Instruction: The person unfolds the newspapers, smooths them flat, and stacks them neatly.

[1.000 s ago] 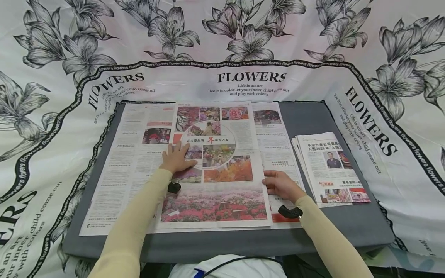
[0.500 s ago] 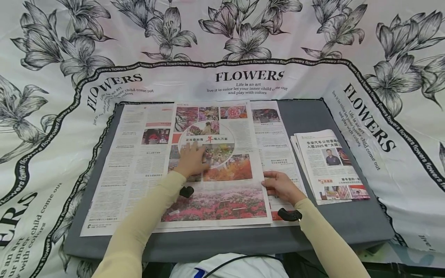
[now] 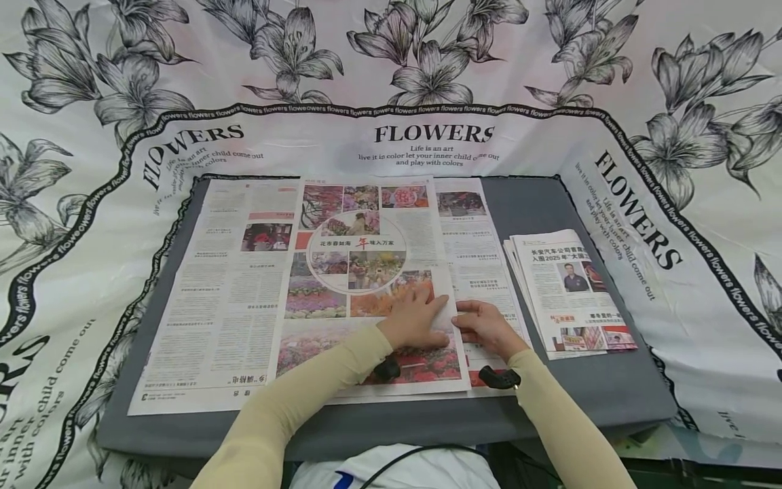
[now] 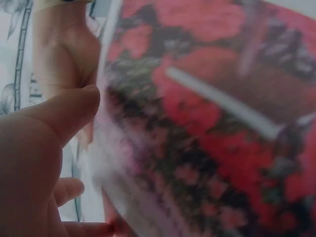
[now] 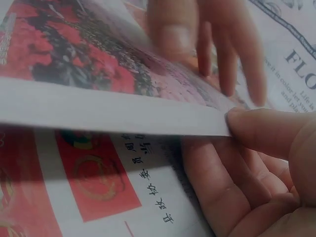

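Right wrist: thin newspaper sheet (image 5: 94,69); right-hand grip (image 5: 254,180) pinches smooth white margin (image 5: 113,112).

In the head view, we cannot read the small print of the flower newspaper page (image 3: 318,339), and near the middle the left hand (image 3: 417,320) hides part of its orange photo (image 3: 371,305). The lower edge cuts both yellow sleeves (image 3: 287,407). In the left wrist view, we find the printed red blossoms (image 4: 237,148) blurred; in the right wrist view, the top edge cuts the left hand.
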`<state>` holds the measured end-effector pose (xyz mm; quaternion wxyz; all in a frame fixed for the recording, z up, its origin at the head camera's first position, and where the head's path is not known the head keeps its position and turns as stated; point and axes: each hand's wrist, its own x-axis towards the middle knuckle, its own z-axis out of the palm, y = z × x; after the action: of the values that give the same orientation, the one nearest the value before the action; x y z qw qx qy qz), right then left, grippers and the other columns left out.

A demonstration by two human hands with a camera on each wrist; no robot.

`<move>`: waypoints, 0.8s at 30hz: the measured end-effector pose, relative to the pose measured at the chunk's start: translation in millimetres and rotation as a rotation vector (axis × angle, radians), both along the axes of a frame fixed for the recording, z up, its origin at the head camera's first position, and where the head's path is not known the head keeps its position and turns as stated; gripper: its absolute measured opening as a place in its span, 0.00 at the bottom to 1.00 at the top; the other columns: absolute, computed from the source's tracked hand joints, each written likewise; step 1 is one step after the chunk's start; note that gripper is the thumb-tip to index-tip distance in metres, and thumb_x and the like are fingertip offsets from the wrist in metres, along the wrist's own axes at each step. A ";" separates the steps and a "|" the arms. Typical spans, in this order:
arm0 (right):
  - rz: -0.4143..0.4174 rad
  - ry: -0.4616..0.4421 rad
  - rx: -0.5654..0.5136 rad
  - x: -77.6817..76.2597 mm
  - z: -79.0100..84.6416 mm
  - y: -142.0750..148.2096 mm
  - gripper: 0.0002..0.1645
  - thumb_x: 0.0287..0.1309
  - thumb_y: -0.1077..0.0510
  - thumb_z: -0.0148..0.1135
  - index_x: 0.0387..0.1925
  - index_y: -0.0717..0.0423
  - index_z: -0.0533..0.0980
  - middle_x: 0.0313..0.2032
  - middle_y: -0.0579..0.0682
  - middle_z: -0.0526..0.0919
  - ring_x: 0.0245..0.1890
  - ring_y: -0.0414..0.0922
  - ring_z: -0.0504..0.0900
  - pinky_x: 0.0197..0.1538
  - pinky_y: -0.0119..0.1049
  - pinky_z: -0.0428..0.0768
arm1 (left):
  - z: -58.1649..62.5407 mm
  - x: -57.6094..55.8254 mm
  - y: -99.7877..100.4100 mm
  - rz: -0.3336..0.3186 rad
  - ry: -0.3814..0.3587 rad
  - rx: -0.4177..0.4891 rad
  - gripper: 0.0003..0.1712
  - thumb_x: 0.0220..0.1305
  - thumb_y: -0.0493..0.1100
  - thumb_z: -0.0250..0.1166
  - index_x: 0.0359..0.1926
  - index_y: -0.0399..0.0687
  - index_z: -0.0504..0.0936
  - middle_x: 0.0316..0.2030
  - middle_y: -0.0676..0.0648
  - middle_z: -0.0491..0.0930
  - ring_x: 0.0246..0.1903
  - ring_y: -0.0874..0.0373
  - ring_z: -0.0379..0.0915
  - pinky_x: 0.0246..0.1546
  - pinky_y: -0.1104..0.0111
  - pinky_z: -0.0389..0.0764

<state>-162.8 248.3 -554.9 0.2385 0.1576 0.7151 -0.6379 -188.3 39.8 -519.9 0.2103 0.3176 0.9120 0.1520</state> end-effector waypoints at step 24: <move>-0.018 0.018 0.002 0.6 0.9 -1.3 0.31 0.68 0.63 0.62 0.69 0.69 0.66 0.36 0.41 0.88 0.34 0.37 0.88 0.37 0.32 0.87 | -15.0 14.2 4.7 0.022 0.033 0.053 0.52 0.64 0.72 0.62 0.81 0.61 0.53 0.77 0.41 0.57 0.78 0.38 0.48 0.72 0.36 0.59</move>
<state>-162.1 247.0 -554.0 0.2262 0.1584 0.7164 -0.6407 -174.1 44.5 -534.9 0.1850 0.3157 0.9144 0.1733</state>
